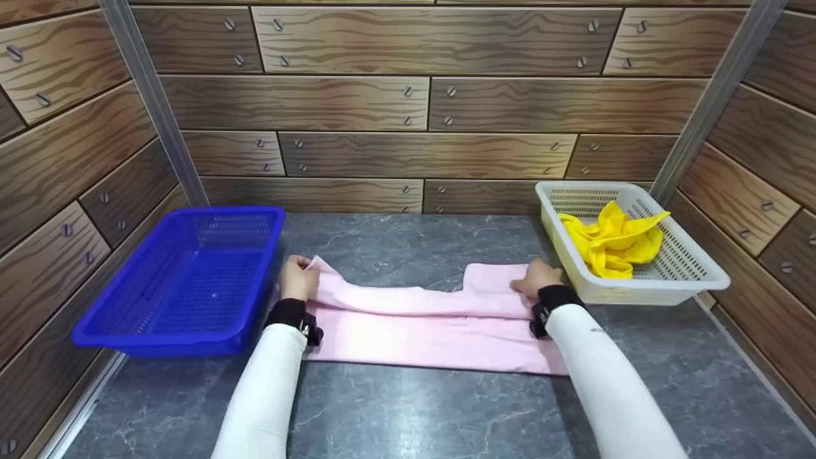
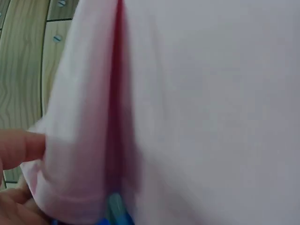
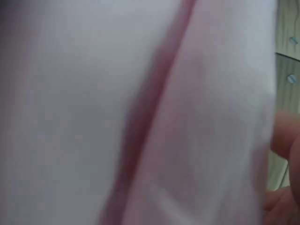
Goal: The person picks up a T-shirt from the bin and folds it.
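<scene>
A pink cloth (image 1: 421,331), folded over along its far side, lies across the grey table. My left hand (image 1: 299,280) pinches its far left corner between thumb and fingers, and that corner is lifted a little. At the far right end, my right hand (image 1: 539,279) grips the cloth's edge with the thumb on top. Close up in the left wrist view, the fabric (image 2: 211,93) hangs in a fold beside the thumb (image 2: 23,147). The right wrist view is mostly filled by blurred pink fabric (image 3: 206,117), with part of the right hand at its right edge.
A blue plastic basket (image 1: 258,280) stands on the left. On the right, a white basket (image 1: 682,284) holds a crumpled yellow cloth (image 1: 615,239). Wood-patterned walls (image 1: 357,102) enclose the grey table (image 1: 408,408) at the back and both sides.
</scene>
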{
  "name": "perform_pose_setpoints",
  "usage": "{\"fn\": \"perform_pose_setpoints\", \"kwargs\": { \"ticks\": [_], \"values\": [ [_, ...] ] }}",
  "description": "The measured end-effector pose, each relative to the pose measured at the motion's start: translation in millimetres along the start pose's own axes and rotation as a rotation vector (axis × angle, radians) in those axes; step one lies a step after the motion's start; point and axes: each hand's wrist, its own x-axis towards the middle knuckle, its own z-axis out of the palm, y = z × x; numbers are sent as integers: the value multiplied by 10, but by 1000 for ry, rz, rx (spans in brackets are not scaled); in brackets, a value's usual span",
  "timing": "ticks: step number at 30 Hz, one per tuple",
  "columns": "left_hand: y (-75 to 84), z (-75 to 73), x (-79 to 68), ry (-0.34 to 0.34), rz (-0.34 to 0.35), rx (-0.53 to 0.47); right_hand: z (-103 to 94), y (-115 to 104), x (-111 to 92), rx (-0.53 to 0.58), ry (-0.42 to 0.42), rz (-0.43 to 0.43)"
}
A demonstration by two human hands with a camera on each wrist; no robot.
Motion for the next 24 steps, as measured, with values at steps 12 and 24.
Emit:
{"fn": "perform_pose_setpoints", "kwargs": {
  "ticks": [12, 24],
  "values": [
    [264, -180, 47, 186, 96, -228, -573, -26, -154, 688, 477, -142],
    [-62, -424, -478, -192, 147, 452, -142, 549, -1013, 285, -85, -339]
  ]
}}
